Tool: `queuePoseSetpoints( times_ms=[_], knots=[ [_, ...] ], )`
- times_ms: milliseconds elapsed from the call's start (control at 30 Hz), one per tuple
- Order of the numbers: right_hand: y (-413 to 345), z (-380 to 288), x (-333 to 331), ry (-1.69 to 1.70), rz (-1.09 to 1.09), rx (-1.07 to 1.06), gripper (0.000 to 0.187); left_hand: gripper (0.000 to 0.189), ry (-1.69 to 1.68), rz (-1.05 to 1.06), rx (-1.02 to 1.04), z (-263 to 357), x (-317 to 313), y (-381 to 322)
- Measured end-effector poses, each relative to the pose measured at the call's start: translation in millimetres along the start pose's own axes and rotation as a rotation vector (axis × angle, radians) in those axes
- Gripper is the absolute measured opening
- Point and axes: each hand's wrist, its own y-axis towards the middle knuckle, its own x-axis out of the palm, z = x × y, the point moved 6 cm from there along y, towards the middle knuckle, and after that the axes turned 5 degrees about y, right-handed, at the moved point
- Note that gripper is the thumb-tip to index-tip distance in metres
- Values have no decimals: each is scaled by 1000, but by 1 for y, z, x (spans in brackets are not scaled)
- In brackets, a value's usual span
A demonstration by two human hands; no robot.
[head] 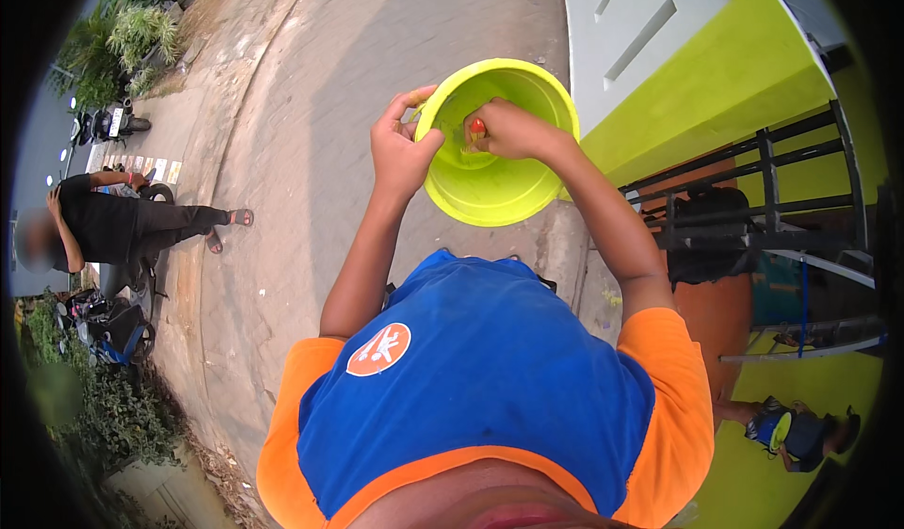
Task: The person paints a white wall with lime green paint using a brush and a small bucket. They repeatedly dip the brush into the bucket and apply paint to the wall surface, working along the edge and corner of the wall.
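A lime-yellow plastic bucket is held up in front of my chest, its mouth tilted towards me. My left hand grips its left rim, thumb over the edge and fingers on the outside. Inside the bucket, my right hand is closed around a red-handled tool. Only the rounded red handle end shows plainly. The tool's lower end is mostly hidden by my fingers, and I cannot tell what kind it is. Greenish smears mark the bucket's inner wall.
A white and lime-green wall and a black metal railing stand close on my right. Paving runs along my left. Beyond it are a person in black, a parked motorcycle and plants. Another person is at lower right.
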Motion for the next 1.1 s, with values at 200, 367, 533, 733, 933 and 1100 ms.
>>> queuePoseSetpoints(
  times_ms=[200,367,533,733,933,1100],
  knots=[
    [0,8,0,14,45,18,22,44,-22,-39,-26,-1,2,7],
    [-1,10,1,15,63,45,23,43,-31,-64,-27,-1,4,12],
    [-29,5,-21,112,251,72,19,43,-37,-98,-80,-8,4,15],
    [-79,20,-31,375,598,199,17,47,-22,-81,-74,-20,4,19],
    [-107,39,0,489,842,251,18,51,-1,-111,-161,-35,7,19],
    [-119,25,19,400,973,308,18,51,-21,-201,-193,-41,14,21]
  ],
)
